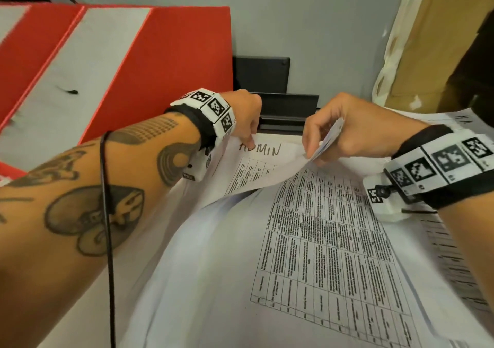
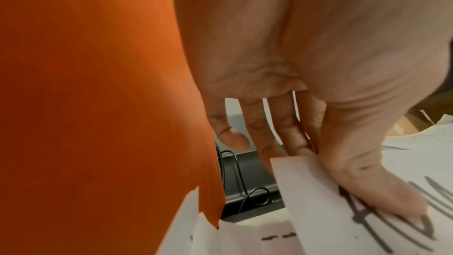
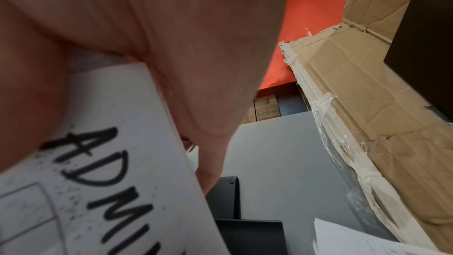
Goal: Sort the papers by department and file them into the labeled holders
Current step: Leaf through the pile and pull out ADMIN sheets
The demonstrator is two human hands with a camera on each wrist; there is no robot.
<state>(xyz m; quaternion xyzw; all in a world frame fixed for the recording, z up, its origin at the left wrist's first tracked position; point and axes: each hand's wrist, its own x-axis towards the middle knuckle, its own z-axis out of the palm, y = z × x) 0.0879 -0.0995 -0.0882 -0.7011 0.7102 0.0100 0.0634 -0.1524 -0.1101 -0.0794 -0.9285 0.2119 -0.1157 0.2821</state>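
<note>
pinching the "admin" sheet (image 1: 263,160) by both top corners, left hand (image 1: 244,115) and right hand (image 1: 344,131); risking creases or dragging loose papers (image 1: 334,240) beneath.

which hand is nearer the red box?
Left. The left hand sits right beside the red box, pinching the top left corner of the ADMIN sheet. The right hand holds a lifted sheet corner farther off, across the paper.

Both hands (image 1: 247,117) (image 1: 355,131) pinch, fingers curled downward.
</note>
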